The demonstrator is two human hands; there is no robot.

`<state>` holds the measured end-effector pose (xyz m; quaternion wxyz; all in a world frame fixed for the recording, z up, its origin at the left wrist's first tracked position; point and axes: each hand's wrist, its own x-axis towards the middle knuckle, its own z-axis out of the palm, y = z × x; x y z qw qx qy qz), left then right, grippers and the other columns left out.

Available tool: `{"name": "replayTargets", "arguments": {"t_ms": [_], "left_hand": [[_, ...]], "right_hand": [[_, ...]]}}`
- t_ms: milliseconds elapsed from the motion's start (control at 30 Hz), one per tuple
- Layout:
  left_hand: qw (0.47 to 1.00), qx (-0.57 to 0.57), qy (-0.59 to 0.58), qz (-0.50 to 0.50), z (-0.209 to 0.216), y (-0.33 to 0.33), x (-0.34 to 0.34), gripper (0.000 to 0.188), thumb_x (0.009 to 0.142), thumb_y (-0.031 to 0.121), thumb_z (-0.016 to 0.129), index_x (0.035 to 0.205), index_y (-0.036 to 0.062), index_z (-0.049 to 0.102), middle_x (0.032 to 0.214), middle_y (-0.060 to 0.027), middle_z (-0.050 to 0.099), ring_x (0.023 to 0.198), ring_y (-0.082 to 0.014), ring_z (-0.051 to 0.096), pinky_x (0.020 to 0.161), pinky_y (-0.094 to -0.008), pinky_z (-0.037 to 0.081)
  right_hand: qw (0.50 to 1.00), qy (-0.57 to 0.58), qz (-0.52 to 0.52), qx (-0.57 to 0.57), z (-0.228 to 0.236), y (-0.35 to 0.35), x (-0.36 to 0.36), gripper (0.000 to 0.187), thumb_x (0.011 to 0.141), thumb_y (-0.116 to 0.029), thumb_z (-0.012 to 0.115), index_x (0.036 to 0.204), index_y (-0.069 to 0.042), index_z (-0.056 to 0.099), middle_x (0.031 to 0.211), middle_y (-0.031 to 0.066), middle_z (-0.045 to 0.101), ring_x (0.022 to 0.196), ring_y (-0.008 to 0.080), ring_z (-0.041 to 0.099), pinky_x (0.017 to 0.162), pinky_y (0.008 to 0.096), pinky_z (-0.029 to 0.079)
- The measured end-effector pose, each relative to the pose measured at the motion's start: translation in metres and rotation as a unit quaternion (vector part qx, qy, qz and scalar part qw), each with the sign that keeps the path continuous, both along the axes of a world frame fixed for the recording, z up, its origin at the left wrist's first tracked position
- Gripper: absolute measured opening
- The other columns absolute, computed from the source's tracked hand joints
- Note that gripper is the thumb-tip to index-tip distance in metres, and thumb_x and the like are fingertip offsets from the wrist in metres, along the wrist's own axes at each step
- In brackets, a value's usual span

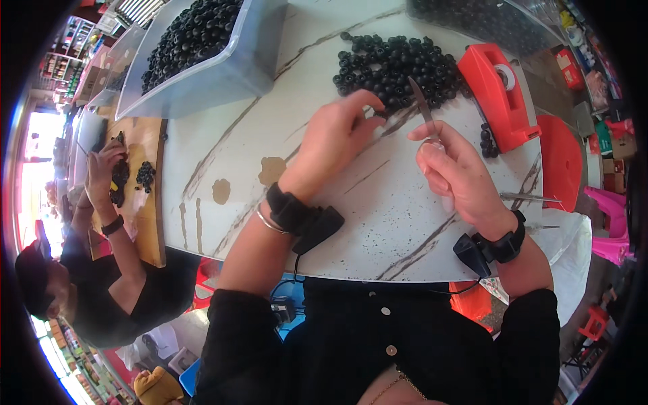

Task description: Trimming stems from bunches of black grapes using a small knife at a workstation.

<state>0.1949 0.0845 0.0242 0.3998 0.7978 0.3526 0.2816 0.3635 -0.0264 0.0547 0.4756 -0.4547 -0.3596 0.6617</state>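
Hands [337, 135] side by side, right around knife [420, 100]

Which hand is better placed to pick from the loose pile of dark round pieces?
Probably the left hand: it is at the pile's near edge, while the right hand grips a knife.

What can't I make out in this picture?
Head view:
The knife: handle mostly covered by the right hand.
Whether the left hand pinches any dark round pieces: too small to tell.
Far end of the upper-left translucent tub: cut off by the top edge.
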Motion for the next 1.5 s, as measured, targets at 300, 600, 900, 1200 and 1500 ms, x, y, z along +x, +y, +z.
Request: {"name": "replayTargets", "arguments": {"t_ms": [300, 600, 900, 1200, 1500], "left_hand": [[0.987, 0.131, 0.089, -0.014, 0.001, -0.006, 0.003, 0.019, 0.073, 0.011, 0.063, 0.089, 0.0068, 0.054, 0.066, -0.0118, 0.054, 0.060, -0.0282, 0.052, 0.056, -0.0348, 0.043], [0.926, -0.290, -0.188, -0.151, 0.002, -0.020, 0.000, 0.016, 0.079, 0.003, 0.060, 0.092, 0.0045, 0.051, 0.083, 0.0042, 0.051, 0.075, -0.0018, 0.046, 0.066, -0.0166, 0.039], [0.903, -0.308, -0.235, -0.185, 0.000, -0.026, 0.002, 0.018, 0.074, 0.002, 0.067, 0.089, 0.0053, 0.056, 0.087, 0.0008, 0.057, 0.084, -0.0063, 0.052, 0.076, -0.0212, 0.041], [0.832, -0.452, -0.280, -0.160, 0.001, -0.028, 0.003, 0.017, 0.078, 0.003, 0.064, 0.093, 0.0056, 0.056, 0.089, 0.0001, 0.058, 0.064, -0.0007, 0.045, 0.052, -0.0139, 0.034], [0.861, -0.399, -0.290, -0.127, -0.005, -0.030, 0.006, 0.016, 0.078, 0.004, 0.063, 0.093, 0.0056, 0.056, 0.087, -0.0009, 0.058, 0.063, -0.0018, 0.045, 0.051, -0.0141, 0.034]], "right_hand": [[1.000, -0.005, -0.002, -0.006, -0.005, 0.001, 0.001, 0.023, 0.090, -0.017, 0.045, 0.109, -0.005, 0.044, 0.071, -0.0034, 0.045, 0.050, -0.0017, 0.031, 0.044, 0.0133, 0.024], [0.999, -0.042, -0.017, 0.010, -0.006, 0.003, 0.000, 0.016, 0.089, -0.018, 0.047, 0.100, -0.007, 0.044, 0.070, -0.0043, 0.044, 0.049, -0.0015, 0.031, 0.042, 0.0140, 0.023], [0.994, -0.111, -0.019, 0.010, -0.004, 0.001, -0.001, 0.015, 0.087, -0.019, 0.052, 0.093, -0.007, 0.045, 0.067, -0.0047, 0.043, 0.047, -0.0017, 0.030, 0.042, 0.0140, 0.021], [0.993, -0.100, -0.036, 0.049, -0.005, 0.000, -0.001, 0.015, 0.086, -0.016, 0.055, 0.093, -0.007, 0.045, 0.070, -0.0059, 0.043, 0.050, -0.0023, 0.030, 0.043, 0.0136, 0.021], [0.993, -0.099, -0.042, 0.043, -0.004, -0.001, 0.001, 0.012, 0.085, -0.014, 0.054, 0.092, -0.006, 0.047, 0.069, -0.0069, 0.042, 0.052, -0.0019, 0.030, 0.044, 0.0137, 0.022]]}}
